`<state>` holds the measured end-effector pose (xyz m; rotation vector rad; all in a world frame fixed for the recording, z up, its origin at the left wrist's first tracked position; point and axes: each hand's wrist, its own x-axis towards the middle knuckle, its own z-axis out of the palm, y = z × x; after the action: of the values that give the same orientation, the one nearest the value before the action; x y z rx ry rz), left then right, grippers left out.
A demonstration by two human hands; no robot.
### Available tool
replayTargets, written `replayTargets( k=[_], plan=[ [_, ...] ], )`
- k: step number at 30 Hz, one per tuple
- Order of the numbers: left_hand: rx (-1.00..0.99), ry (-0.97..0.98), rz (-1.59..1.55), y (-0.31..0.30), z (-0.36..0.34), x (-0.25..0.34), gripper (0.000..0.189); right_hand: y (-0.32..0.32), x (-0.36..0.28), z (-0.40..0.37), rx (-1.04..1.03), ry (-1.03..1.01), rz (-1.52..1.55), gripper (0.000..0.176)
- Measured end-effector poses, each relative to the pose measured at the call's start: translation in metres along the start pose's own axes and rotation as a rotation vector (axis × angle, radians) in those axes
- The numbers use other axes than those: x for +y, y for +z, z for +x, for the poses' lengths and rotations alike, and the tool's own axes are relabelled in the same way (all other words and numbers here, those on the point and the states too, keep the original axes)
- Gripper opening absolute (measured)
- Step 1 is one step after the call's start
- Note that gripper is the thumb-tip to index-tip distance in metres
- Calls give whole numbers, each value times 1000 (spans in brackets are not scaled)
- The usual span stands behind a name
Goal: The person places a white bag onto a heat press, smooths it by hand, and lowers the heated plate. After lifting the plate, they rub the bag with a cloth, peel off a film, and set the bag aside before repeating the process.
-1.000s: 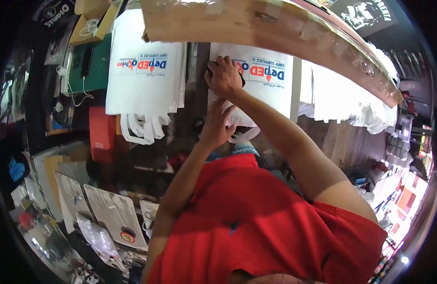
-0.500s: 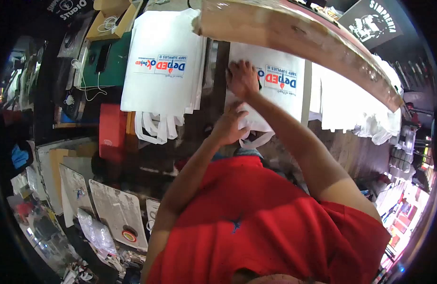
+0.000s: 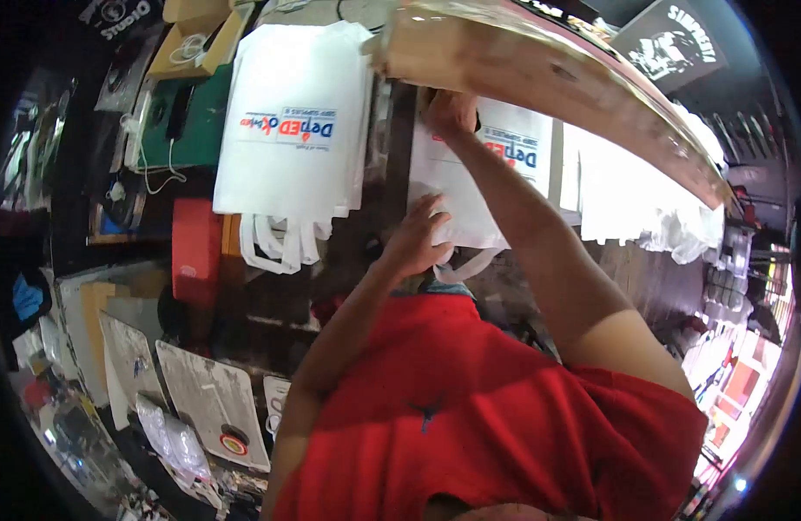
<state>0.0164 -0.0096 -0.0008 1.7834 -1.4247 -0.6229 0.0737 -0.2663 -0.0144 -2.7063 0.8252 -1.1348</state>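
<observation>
A white tote bag (image 3: 435, 178) with blue and red print lies on the dark table in front of me, its handle loop (image 3: 467, 267) toward my body. My left hand (image 3: 418, 236) rests on the bag's near left edge, fingers apart and slightly bent. Farther off, my right hand (image 3: 453, 115) is at the far left corner of the same bag, with its wrist bent and its fingers mostly hidden. My right forearm crosses over the print and covers part of it.
A stack of white printed tote bags (image 3: 289, 178) lies to the left, handles hanging toward me. A long cardboard box (image 3: 522, 74) spans the back right, above more white bags (image 3: 622, 195). A red box (image 3: 196, 247) and green case (image 3: 205, 117) stand at left.
My right hand has slid away from me, from flat on the bag's print to its far edge, and bent. My left hand stays near the near edge. The view has shifted slightly.
</observation>
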Motion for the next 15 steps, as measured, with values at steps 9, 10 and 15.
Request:
replayTargets(
  k=[9, 10, 15],
  plan=[
    [-5, 77, 12, -3, 1, -2, 49, -116, 132, -47, -43, 53, -91, 27],
    [-6, 62, 7, -1, 1, -1, 49, -117, 127, -45, 36, 49, -121, 19],
    [-17, 35, 4, 0, 0, 6, 52, -66, 68, -57, -129, 197, -205, 18]
  ],
)
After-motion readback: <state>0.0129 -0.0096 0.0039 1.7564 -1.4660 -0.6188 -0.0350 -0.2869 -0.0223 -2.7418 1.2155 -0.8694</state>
